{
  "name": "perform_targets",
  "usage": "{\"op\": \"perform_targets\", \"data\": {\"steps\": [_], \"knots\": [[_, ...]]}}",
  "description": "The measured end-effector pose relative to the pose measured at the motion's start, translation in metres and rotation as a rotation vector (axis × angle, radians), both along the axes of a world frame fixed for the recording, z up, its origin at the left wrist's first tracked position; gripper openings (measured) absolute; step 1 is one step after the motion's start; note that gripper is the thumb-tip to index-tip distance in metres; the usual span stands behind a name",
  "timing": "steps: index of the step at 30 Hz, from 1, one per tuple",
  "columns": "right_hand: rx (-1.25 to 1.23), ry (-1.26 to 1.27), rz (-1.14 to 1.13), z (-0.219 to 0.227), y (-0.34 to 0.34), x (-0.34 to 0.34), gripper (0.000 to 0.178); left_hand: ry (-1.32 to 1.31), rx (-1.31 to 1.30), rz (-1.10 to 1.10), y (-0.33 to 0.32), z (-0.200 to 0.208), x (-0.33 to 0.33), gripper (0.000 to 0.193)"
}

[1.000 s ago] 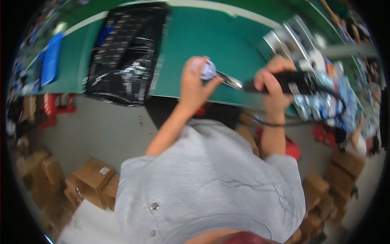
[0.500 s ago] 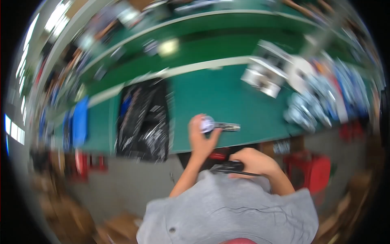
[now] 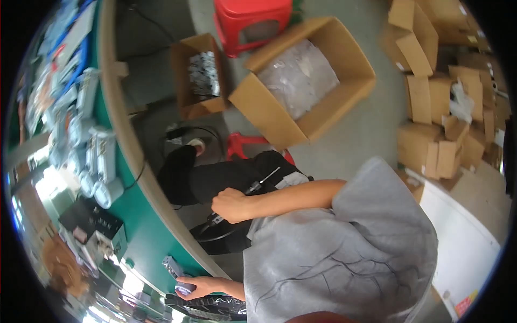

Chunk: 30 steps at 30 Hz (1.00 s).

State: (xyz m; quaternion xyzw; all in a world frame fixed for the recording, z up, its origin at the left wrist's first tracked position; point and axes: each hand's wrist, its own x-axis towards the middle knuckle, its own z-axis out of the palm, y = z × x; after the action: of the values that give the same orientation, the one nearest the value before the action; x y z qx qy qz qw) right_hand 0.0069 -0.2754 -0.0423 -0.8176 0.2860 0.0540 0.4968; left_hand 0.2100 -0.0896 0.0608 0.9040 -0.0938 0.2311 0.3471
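My right hand (image 3: 230, 205) is closed around a black electric screwdriver (image 3: 257, 185) with a cable, held over my lap beside the green table (image 3: 141, 226). The tool's thin bit points away toward the floor. My left hand (image 3: 195, 286) rests on the table edge and grips a small round white and purple part (image 3: 184, 289), with a small grey piece (image 3: 173, 265) just beyond it. A black plastic bag (image 3: 207, 309) lies right below that hand.
Rows of white cylindrical parts (image 3: 97, 156) and a black device (image 3: 91, 223) sit on the table. On the floor stand an open cardboard box of bagged items (image 3: 301, 81), a smaller open box (image 3: 202, 75), a red stool (image 3: 253, 21) and stacked cartons (image 3: 447, 107).
The view has swung away from the table toward the floor and boxes. My right hand has drawn the screwdriver back to my lap; my left hand still holds the small part at the table.
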Motion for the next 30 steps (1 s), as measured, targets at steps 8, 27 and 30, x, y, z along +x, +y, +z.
{"op": "perform_targets", "data": {"steps": [8, 27, 30], "knots": [[0.034, 0.029, 0.079, -0.007, -0.038, 0.012, 0.026, 0.050, 0.055, 0.101, -0.005, 0.006, -0.004, 0.053], [-0.005, -0.096, 0.758, 0.114, -0.079, 0.031, 0.041, 0.077, -0.162, -0.036, -0.009, 0.024, -0.019, 0.072], [0.148, -0.123, 0.706, 0.192, -0.087, 0.045, 0.040, 0.066, -0.199, -0.076, -0.007, 0.026, -0.016, 0.069]]}}
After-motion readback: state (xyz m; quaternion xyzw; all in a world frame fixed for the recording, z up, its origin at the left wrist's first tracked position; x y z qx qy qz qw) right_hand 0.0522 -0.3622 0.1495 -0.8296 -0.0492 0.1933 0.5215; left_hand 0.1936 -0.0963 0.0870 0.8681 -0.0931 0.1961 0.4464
